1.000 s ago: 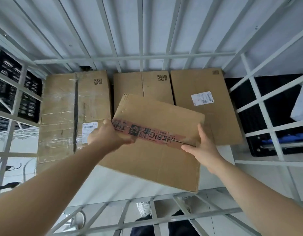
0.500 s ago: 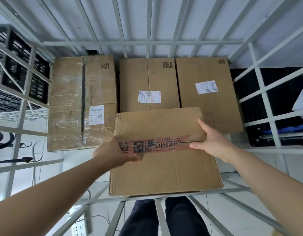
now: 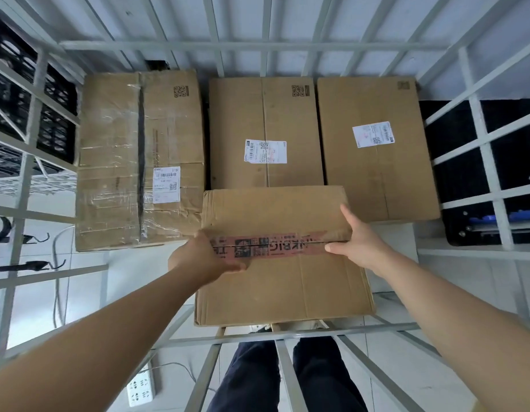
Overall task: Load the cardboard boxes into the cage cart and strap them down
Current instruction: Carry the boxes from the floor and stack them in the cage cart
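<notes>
I look down into the white steel cage cart [image 3: 287, 334]. Three cardboard boxes lie side by side at its back: a plastic-wrapped one on the left [image 3: 115, 162], one in the middle [image 3: 237, 120] and one on the right [image 3: 376, 179]. In front of the middle box is a fourth cardboard box with red printed tape [image 3: 281, 289]. My left hand [image 3: 204, 258] grips its left edge with the thumb on top. My right hand [image 3: 360, 242] holds its right edge, fingers along the side and thumb on the tape. Whether this box rests on the cart floor is hidden.
Black crates [image 3: 55, 129] stand outside the cart's left wall and a black bin [image 3: 460, 173] outside the right wall. A white power strip [image 3: 140, 388] and cables lie on the floor at the left. My legs [image 3: 287, 379] are behind the near rail.
The taped box was tilted and skewed over the back boxes. It has come down and toward me, turned square, and now sits level in front of the middle box. Both hands kept their hold.
</notes>
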Tool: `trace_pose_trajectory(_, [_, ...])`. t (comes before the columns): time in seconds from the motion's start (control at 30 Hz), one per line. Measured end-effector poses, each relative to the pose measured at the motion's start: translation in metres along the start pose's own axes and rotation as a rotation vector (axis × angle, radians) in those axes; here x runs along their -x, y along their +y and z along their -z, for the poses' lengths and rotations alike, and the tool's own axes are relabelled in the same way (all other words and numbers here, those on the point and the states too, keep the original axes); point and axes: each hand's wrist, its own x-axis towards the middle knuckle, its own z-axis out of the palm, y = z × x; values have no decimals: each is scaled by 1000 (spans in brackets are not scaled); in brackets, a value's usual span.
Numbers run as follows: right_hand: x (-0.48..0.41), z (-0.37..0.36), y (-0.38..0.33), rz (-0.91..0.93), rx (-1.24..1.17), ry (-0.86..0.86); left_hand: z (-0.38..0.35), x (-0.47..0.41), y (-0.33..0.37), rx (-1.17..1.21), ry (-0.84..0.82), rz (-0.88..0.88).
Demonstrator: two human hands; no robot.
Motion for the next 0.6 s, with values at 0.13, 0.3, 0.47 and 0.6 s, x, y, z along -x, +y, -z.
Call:
trace_pose_trajectory(0.13, [-3,-6,17,25,15,-9,-17,-6,1,-20,-10,5])
trace_pose_trajectory(0.3, [5,-21,36,44,91,-8,-47,-3,-5,-15,-34,20])
trace_pose_trajectory(0.47, [-2,-32,41,48,185,-25,-63,-9,-5,33,-61,32])
trace_pose_trajectory(0.6, [-16,-39,48,35,299,-31,-78,-21,-6,71,-73,26])
